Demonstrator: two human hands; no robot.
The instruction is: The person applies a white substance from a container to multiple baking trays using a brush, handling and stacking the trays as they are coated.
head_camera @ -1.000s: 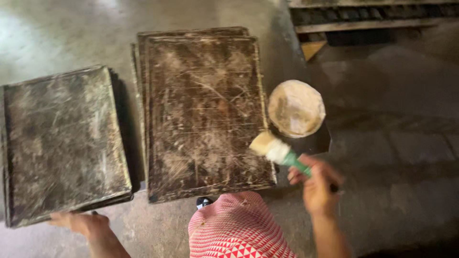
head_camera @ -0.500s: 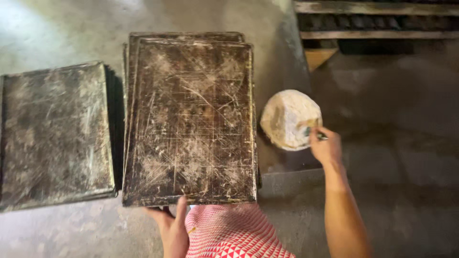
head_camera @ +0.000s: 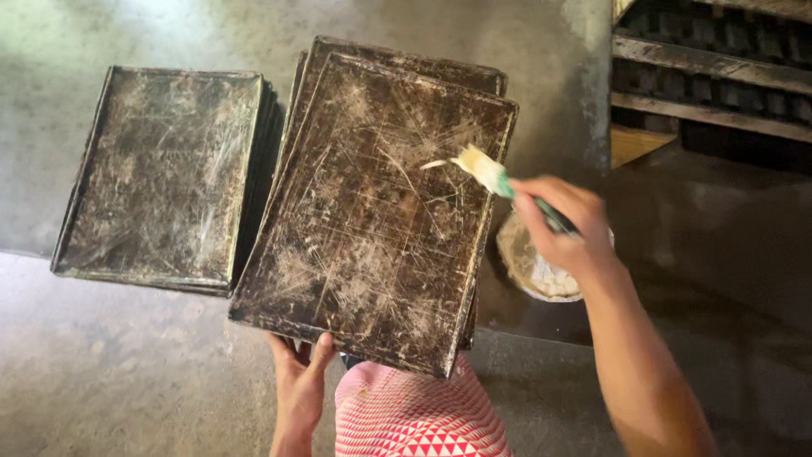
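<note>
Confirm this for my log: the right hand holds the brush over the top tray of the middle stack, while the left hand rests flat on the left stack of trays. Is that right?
Not quite. In the head view the left hand grips the near edge of the top tray of the middle stack, not the left stack. The right hand does hold the brush over that tray.

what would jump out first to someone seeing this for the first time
The big dark, scratched baking tray on top of a stack in the middle catches the eye first, with the right hand holding a pale-bristled brush over its upper right part. The left hand grips the tray's near edge. A second stack of trays sits to the left, and a round bowl of pale stuff lies under the right hand.
</note>
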